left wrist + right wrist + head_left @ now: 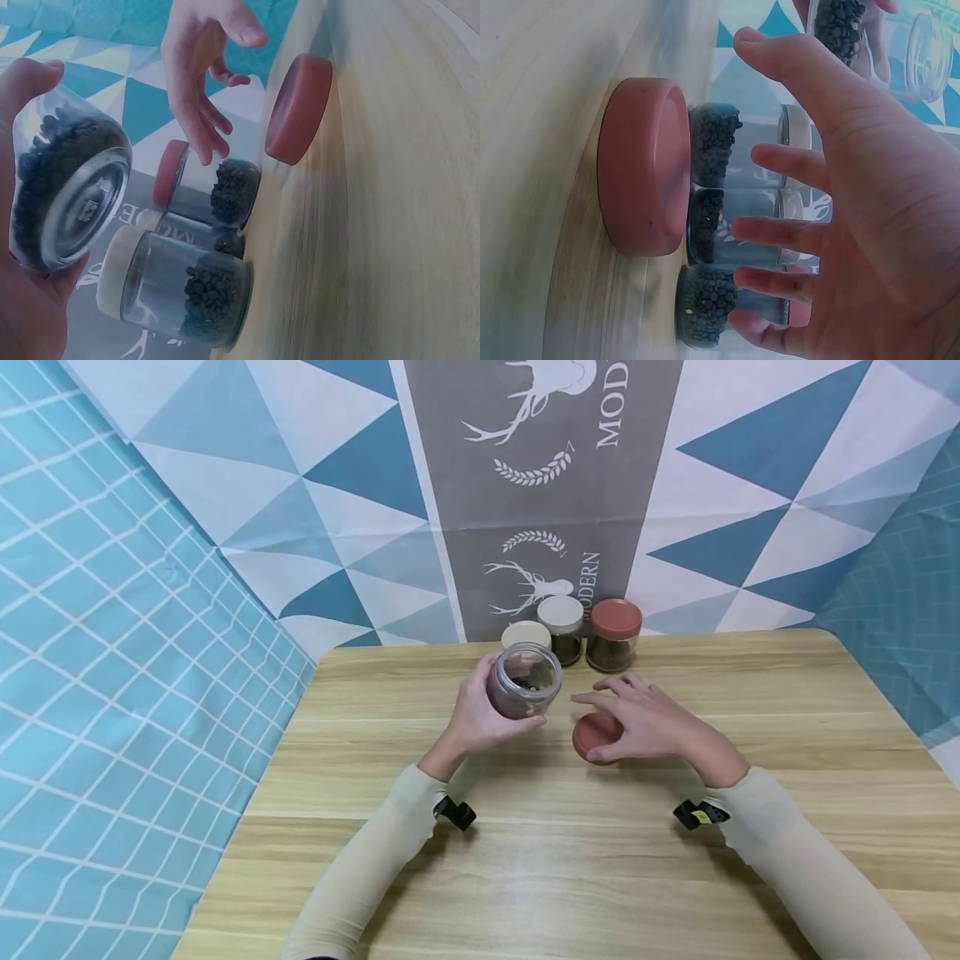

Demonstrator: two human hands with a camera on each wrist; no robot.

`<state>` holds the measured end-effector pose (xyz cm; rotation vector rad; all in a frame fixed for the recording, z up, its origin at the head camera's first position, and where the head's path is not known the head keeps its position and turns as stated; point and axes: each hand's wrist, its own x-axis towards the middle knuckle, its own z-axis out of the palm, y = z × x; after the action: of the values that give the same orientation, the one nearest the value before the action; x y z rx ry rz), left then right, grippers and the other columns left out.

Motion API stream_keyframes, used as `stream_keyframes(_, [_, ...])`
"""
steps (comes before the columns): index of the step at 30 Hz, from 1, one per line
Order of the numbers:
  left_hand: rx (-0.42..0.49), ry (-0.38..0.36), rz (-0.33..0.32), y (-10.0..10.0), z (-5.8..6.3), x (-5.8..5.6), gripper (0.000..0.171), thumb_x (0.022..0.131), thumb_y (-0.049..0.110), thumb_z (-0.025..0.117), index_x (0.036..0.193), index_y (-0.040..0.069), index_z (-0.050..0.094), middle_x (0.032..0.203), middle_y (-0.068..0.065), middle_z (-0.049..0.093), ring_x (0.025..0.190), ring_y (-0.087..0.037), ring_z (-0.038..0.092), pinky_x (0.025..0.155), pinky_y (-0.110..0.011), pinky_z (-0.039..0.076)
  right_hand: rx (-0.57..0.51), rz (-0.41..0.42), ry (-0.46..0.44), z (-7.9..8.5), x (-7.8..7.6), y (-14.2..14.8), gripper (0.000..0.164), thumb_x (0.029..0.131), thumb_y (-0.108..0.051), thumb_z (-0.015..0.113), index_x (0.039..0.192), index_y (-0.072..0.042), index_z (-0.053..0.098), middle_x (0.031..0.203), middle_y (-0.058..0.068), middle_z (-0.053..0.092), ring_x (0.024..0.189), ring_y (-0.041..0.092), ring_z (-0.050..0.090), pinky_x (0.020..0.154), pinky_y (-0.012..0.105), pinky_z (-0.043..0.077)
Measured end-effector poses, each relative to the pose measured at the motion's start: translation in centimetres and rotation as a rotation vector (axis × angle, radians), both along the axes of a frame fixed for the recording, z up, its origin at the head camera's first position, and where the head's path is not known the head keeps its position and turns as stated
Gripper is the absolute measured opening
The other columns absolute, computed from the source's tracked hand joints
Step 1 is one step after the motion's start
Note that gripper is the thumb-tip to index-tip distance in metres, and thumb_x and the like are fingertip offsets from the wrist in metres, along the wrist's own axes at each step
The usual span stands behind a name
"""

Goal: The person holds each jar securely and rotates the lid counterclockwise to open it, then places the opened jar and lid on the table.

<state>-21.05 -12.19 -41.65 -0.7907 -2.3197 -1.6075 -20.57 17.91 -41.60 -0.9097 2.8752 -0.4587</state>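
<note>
My left hand (483, 710) grips a lidless glass jar (525, 697), raised off the table and tilted. Dark bean-like pieces fill part of that jar (71, 161), as the left wrist view shows. On the table to its right lies a red lid (596, 737). My right hand (648, 718) hovers just above this lid, fingers spread and loosely bent. In the right wrist view a gap shows between the fingers (780, 225) and the lid (641, 169); nothing is held there.
At the table's back edge stand three closed jars with dark pieces inside: a red-lidded jar (613, 635), a white-lidded jar (562, 627) and a cream-lidded jar (184, 289), partly hidden behind the held jar in the head view. A patterned wall covering (360, 527) rises behind.
</note>
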Motion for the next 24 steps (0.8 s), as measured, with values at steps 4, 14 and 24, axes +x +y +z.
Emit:
stream_keyframes(4, [0.022, -0.023, 0.002, 0.1, -0.1, -0.2, 0.089, 0.07, 0.005, 0.103, 0.145, 0.0, 0.055, 0.142, -0.02, 0.077, 0.136, -0.036, 0.074, 0.127, -0.045, 0.054, 0.007, 0.003, 0.01, 0.0, 0.0, 0.2, 0.089, 0.085, -0.062, 0.089, 0.162, -0.026, 0.062, 0.162, 0.022, 0.058, 0.144, 0.05, 0.053, 0.104, 0.077, 0.053])
stream_keyframes(14, [0.123, -0.084, -0.013, 0.5, 0.5, -0.3, 0.095, 0.07, -0.002, 0.101, 0.147, -0.002, 0.046, 0.146, -0.023, 0.073, 0.138, -0.04, 0.071, 0.127, -0.042, 0.054, 0.018, 0.001, 0.014, 0.3, -0.2, 0.5, 0.091, 0.086, -0.063, 0.089, 0.164, -0.026, 0.06, 0.163, 0.023, 0.057, 0.143, 0.05, 0.054, 0.103, 0.076, 0.054])
stream_keyframes(24, [0.088, -0.08, -0.044, 1.1, 0.0, -1.1, 0.099, 0.07, -0.002, 0.101, 0.15, -0.002, 0.043, 0.146, -0.024, 0.072, 0.14, -0.039, 0.068, 0.129, -0.043, 0.051, 0.013, -0.008, 0.004, 0.3, -0.4, 0.3, 0.096, 0.087, -0.064, 0.088, 0.168, -0.027, 0.054, 0.161, 0.023, 0.058, 0.139, 0.048, 0.054, 0.101, 0.074, 0.055])
